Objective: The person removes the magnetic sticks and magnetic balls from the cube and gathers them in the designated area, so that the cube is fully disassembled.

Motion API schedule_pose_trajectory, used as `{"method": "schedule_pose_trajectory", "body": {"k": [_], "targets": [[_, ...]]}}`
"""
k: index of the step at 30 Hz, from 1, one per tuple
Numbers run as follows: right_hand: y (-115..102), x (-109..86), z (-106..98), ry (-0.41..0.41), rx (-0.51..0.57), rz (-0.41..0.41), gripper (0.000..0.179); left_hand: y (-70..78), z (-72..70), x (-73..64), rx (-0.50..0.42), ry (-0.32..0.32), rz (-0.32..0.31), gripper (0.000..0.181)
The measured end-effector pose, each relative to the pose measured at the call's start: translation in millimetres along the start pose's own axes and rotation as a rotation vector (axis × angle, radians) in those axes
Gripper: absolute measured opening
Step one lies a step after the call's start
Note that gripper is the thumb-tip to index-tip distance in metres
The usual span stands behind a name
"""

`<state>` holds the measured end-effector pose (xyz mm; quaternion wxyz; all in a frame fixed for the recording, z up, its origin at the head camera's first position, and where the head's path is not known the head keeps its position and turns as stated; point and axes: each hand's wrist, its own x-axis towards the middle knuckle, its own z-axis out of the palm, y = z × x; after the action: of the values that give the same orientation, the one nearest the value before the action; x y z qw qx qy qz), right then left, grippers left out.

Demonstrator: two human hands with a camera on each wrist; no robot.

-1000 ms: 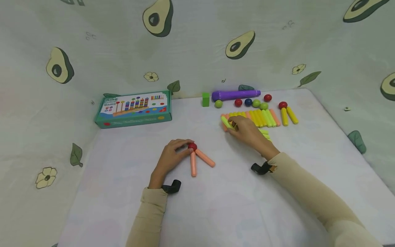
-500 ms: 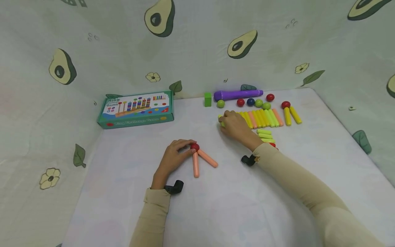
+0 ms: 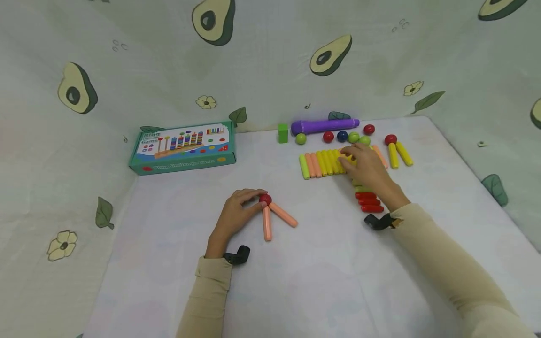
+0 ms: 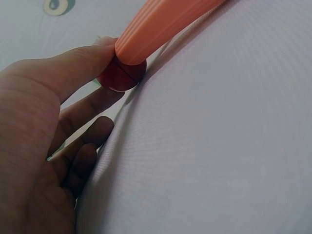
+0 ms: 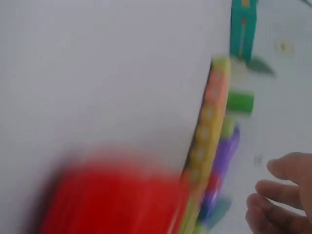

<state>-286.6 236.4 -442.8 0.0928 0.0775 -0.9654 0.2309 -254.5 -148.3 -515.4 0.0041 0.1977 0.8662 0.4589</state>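
Note:
At the middle of the table, my left hand pinches a red ball between thumb and forefinger. Two orange sticks reach from the ball toward the near side, spread in a V. One orange stick meets the red ball in the left wrist view. My right hand hovers over the row of coloured sticks, hiding part of it. Its fingers are loosely curled around nothing, as the right hand in its wrist view shows. A light green stick lies at the row's left end.
Several red sticks lie below my right hand. Yellow sticks with a red ball lie at right. Along the back are a purple tube-like toy, a green block, loose balls and a green game box.
The right hand has placed the light green stick at the row's left end, let it go and moved right. The left hand keeps its hold on the red ball.

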Motion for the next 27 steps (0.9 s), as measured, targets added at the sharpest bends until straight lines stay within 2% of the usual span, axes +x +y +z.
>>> {"method": "schedule_pose_trajectory", "body": {"k": [4,6,9,12,17,27], "targets": [[51.9,-2.9,-25.8,0.066,-0.036,0.22,0.043,2.2,-4.1,-0.2,-0.001,0.017,-0.003,0.034],[77.8,-3.8,-34.1,0.072,-0.053,0.31,0.049,2.5,-4.9,-0.6,-0.002,0.022,-0.012,0.034],[109.1,-8.4,-42.7,0.018,-0.062,0.432,0.061,2.6,-3.6,-1.7,-0.002,0.013,-0.024,0.034],[128.1,-13.8,-48.9,-0.038,-0.02,0.496,0.068,3.2,-0.7,-2.7,0.001,-0.002,-0.034,0.036],[133.9,-17.2,-47.0,-0.059,0.074,0.502,0.064,2.1,2.3,-2.6,0.001,0.006,-0.016,0.036],[118.8,-13.0,-38.3,-0.075,0.092,0.493,0.065,0.9,1.5,-2.8,0.003,0.013,0.003,0.036]]}}
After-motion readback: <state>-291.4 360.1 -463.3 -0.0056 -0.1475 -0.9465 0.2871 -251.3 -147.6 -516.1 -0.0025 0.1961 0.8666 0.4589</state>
